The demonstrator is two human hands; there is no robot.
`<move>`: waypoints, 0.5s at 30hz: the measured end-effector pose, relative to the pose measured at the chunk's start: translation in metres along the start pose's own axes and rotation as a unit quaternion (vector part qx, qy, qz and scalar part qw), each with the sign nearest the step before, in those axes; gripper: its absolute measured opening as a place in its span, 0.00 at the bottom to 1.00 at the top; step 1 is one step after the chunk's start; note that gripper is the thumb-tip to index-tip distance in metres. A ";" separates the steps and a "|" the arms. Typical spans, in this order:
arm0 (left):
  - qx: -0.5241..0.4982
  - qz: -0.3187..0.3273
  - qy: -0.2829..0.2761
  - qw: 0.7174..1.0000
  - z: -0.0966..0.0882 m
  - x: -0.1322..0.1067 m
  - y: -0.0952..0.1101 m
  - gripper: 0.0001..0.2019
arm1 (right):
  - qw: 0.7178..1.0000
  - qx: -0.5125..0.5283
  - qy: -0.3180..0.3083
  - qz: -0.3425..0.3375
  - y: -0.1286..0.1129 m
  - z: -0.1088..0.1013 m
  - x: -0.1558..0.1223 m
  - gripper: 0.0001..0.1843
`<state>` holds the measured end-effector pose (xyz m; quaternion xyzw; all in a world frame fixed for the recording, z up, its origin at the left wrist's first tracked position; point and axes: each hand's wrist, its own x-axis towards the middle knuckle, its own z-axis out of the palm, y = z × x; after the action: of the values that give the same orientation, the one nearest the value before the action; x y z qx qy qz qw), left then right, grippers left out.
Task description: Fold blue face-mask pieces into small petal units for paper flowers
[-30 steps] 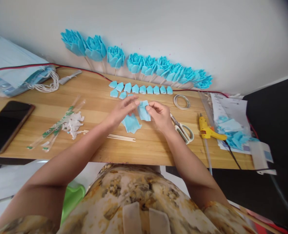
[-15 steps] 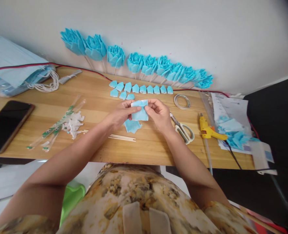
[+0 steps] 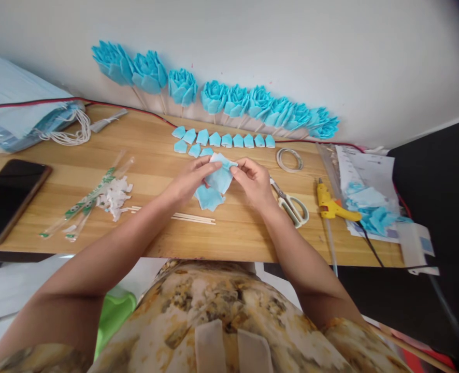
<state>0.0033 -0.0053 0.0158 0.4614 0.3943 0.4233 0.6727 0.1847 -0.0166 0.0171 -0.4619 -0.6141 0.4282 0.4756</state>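
Between my hands is a light blue fabric piece [image 3: 220, 178], turned at an angle. My left hand [image 3: 192, 178] pinches its upper left part, thumb on top. With thumb and fingers closed, my right hand [image 3: 253, 181] grips its upper right corner. Another blue fabric scrap [image 3: 210, 199] lies on the table just below it. Beyond my hands, small folded blue petals [image 3: 226, 140] lie in two rows, one partly hidden by the held piece. Finished blue fabric flowers [image 3: 237, 101] on sticks lean on the wall behind.
Scissors [image 3: 291, 204], a tape roll [image 3: 289, 159] and a yellow glue gun [image 3: 332, 203] lie to the right, near blue scraps [image 3: 375, 212] on papers. Leftward are wooden sticks [image 3: 194, 218], white scraps [image 3: 115, 198], clear plastic sleeves [image 3: 85, 202], a phone [image 3: 14, 199] and bagged face masks [image 3: 27, 116].
The held fabric has rotated from nearly square-on to a slanted angle, one corner now pointing up. Both hands keep their pinch on it. The view has shifted slightly.
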 end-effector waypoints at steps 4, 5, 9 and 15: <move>0.044 -0.003 0.006 0.999 0.001 0.000 0.000 0.16 | 1.000 -0.019 0.010 -0.004 0.003 0.000 0.000 0.18; 0.047 -0.004 0.013 0.999 0.001 0.000 0.000 0.16 | 1.000 -0.026 0.012 -0.004 0.004 0.000 0.000 0.18; 0.017 -0.014 0.039 0.999 0.003 0.000 0.001 0.15 | 0.999 -0.045 0.009 -0.011 0.005 0.000 0.000 0.13; 0.050 0.006 0.064 0.997 0.004 -0.002 0.004 0.12 | 0.956 -0.220 0.074 -0.181 -0.004 -0.002 -0.003 0.07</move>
<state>0.0057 -0.0079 0.0210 0.4689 0.4543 0.4356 0.6197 0.1861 -0.0205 0.0204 -0.4665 -0.7296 0.1541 0.4756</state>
